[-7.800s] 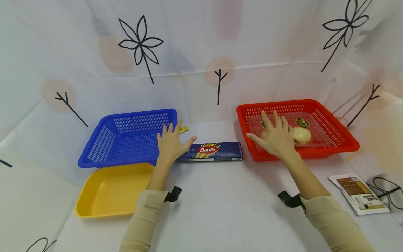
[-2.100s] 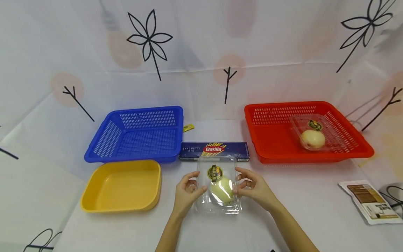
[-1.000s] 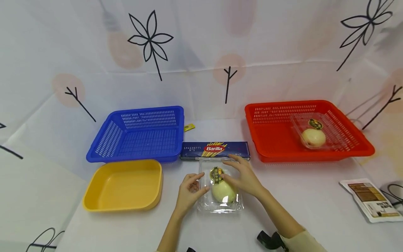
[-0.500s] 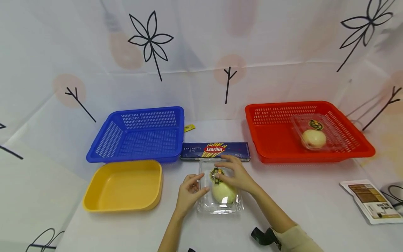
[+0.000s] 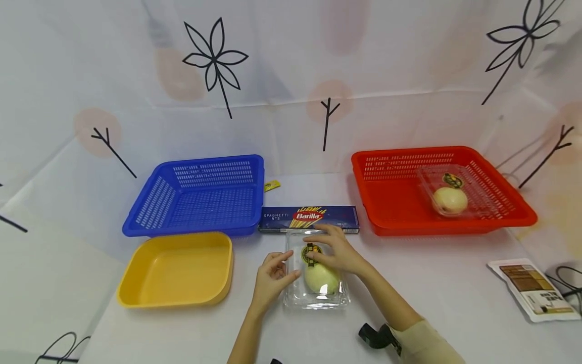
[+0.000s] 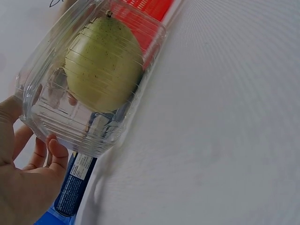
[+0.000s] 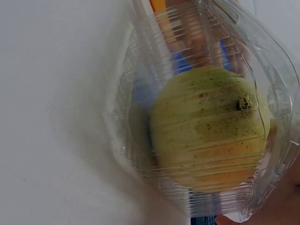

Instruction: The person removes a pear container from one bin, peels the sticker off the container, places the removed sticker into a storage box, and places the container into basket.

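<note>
In the middle of the table lies a clear plastic clamshell container (image 5: pixel 295 290) with a round lid label (image 5: pixel 309 256) and a pale yellow-green, melon-like fruit (image 6: pixel 104 65) inside. My left hand (image 5: pixel 269 283) holds the container's left edge between thumb and fingers. Over the upper right of the lid is my right hand (image 5: pixel 342 253), its fingers spread and slightly bent, the thumb tip at the label. Whether all its fingertips touch the plastic cannot be told. The right wrist view shows the fruit (image 7: pixel 211 131) through the ribbed side, with that hand only partly seen.
A blue spaghetti box (image 5: pixel 277 216) lies just behind the container. At left stand a blue basket (image 5: pixel 213 199) and a yellow tray (image 5: pixel 177 273). The red basket (image 5: pixel 386 197) holds another clamshell with fruit (image 5: pixel 450 200). A pouch (image 5: pixel 532 289) lies far right, a small yellow packet (image 5: pixel 272 185) behind.
A clamshell has come from the red basket to the table's middle. My right hand has left its right edge and shifted left over the lid; my left hand has stayed at its edge.
</note>
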Available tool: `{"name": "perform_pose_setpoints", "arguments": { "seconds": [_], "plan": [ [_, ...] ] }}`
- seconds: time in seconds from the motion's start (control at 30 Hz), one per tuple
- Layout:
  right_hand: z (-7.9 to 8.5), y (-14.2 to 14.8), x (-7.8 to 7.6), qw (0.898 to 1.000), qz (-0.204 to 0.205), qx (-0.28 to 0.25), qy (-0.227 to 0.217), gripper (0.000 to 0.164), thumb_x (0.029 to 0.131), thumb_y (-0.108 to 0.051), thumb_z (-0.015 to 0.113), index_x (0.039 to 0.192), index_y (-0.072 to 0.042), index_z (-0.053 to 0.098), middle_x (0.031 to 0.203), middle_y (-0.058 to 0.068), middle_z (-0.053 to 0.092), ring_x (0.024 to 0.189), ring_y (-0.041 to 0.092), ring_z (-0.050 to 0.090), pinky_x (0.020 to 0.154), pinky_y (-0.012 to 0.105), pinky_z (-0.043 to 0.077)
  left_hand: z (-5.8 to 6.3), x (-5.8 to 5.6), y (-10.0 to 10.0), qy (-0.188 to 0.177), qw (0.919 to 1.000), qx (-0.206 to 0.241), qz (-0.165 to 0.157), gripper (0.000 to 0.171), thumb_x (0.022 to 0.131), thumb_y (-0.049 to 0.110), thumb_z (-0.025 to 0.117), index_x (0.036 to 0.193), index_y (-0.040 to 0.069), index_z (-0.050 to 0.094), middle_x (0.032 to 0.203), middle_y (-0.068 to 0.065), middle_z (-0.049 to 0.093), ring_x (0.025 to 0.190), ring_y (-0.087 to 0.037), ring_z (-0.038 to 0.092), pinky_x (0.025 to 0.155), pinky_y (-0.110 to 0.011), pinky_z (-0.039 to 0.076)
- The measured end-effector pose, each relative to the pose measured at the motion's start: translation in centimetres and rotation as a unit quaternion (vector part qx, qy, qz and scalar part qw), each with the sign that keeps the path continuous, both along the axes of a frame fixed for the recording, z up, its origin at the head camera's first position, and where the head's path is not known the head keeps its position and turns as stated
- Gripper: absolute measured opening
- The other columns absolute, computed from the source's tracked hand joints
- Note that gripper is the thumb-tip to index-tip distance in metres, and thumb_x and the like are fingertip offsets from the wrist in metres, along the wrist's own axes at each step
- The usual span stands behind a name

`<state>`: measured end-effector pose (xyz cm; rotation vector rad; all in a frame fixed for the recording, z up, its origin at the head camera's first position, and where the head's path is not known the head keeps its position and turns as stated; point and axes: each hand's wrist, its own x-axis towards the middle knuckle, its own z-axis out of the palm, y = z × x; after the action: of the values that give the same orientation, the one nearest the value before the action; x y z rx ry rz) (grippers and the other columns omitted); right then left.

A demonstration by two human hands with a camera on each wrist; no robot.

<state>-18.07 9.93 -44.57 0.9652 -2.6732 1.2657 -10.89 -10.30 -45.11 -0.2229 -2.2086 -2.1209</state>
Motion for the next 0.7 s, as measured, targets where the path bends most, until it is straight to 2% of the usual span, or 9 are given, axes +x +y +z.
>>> {"name": "perform_pose_setpoints", "arguments": {
  "seconds": [0.13, 0.47, 0.7],
  "plan": [
    [0.19, -0.04, -0.19, 1.000, 0.004, 0.002, -0.013, 0.030, 0.083, -0.023, 0.071, 0.110, -0.010, 0.070, 0.134, 0.024, 0.046, 0.124, 0.045, 0.030, 0.094, 0.068, 0.029, 0.02, 0.02, -0.01, -0.002, 1.0000, -0.001, 0.001, 0.047, 0.073, -0.010, 0.072, 0.118, -0.012, 0.058, 0.107, -0.032, 0.048, 0.081, -0.017, 0.047, 0.064, -0.013, 0.040],
    [0.29, 0.02, -0.14, 0.999, 0.005, -0.019, -0.036, 0.019, 0.083, -0.020, 0.071, 0.101, -0.013, 0.071, 0.134, 0.024, 0.046, 0.124, 0.045, 0.030, 0.094, 0.069, 0.027, -0.11, 0.07, 0.01, 0.000, 1.0000, -0.005, 0.004, 0.046, 0.073, -0.010, 0.073, 0.117, -0.011, 0.059, 0.105, -0.032, 0.048, 0.080, -0.016, 0.047, 0.063, -0.012, 0.039],
    [0.33, -0.08, -0.31, 1.000, -0.001, -0.009, -0.006, 0.020, 0.084, -0.018, 0.070, 0.102, -0.010, 0.069, 0.128, 0.023, 0.051, 0.120, 0.045, 0.036, 0.095, 0.067, 0.028, -0.11, 0.04, 0.04, -0.002, 1.0000, -0.001, 0.005, 0.046, 0.073, -0.010, 0.072, 0.117, -0.012, 0.059, 0.106, -0.030, 0.049, 0.080, -0.016, 0.047, 0.063, -0.012, 0.040]
  ]
}}
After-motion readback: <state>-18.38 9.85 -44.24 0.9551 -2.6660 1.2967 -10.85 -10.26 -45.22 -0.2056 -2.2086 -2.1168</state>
